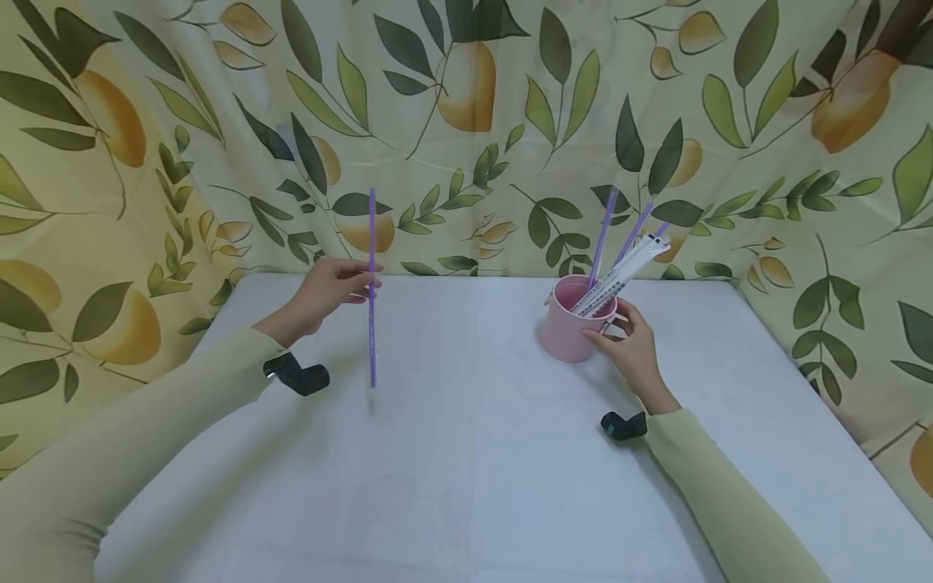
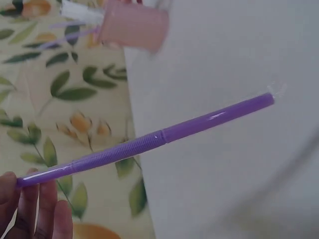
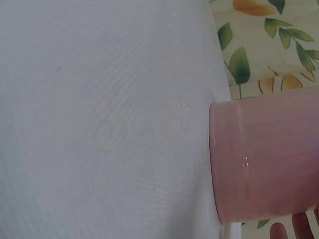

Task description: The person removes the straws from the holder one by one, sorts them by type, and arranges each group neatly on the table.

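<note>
A purple drinking straw (image 1: 372,344) in a clear wrapper stands upright in the air over the left half of the table, pinched by my left hand (image 1: 331,293). The left wrist view shows its ribbed bend section (image 2: 119,152) and the fingers (image 2: 46,206) at one end. On the right, a pink cup (image 1: 563,344) with a side handle stands on the table. My right hand (image 1: 632,344) grips it at the handle side, thumb on the near face. Several purple straws (image 1: 602,239) and white paper-wrapped sticks (image 1: 625,271) with dark print lean out of the cup.
A white cloth covers the table (image 1: 452,453). Behind its far edge hangs a curtain (image 1: 466,186) printed with leaves and orange fruit. Each wrist wears a black camera: the left one (image 1: 299,376) and the right one (image 1: 623,426).
</note>
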A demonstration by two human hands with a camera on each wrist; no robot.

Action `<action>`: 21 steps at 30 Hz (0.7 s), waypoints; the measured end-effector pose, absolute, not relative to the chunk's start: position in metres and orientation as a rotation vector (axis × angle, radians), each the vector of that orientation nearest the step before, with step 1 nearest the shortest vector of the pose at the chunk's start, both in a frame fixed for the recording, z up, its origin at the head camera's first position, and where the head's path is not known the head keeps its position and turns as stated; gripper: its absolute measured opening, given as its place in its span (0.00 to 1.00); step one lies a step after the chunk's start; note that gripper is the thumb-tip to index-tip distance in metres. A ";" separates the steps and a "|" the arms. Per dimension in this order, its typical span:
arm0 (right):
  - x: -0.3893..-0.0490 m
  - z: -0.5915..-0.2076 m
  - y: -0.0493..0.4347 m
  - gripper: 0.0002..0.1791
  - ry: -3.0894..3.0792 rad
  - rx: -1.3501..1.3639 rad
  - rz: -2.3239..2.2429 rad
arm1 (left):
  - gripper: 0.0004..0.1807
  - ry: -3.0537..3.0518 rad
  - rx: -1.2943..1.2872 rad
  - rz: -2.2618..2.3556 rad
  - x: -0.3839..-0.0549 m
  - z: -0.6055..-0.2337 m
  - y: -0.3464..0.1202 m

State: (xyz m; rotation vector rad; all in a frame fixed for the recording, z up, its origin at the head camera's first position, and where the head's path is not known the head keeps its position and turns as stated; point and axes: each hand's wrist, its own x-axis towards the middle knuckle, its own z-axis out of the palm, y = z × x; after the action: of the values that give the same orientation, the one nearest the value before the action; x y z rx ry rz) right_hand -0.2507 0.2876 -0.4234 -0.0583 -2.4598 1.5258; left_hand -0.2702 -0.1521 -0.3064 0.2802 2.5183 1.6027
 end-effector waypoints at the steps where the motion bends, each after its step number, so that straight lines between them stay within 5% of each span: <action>1: -0.251 -0.423 0.287 0.43 -2.464 -0.060 1.521 | 0.19 2.536 0.266 1.573 -0.270 -0.309 -0.160; 10: -0.253 -0.425 0.287 0.43 -2.478 -0.076 1.496 | 0.20 2.618 0.201 1.410 -0.279 -0.336 -0.218; 21: -0.252 -0.424 0.286 0.43 -2.483 -0.070 1.477 | 0.21 2.507 0.037 1.401 -0.305 -0.384 -0.236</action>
State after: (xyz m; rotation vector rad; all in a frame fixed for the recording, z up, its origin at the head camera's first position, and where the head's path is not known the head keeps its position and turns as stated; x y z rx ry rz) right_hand -0.2518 0.2856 -0.4239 -0.0705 -2.4829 1.4769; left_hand -0.3048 -0.2356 -0.3844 0.0374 2.5066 1.4010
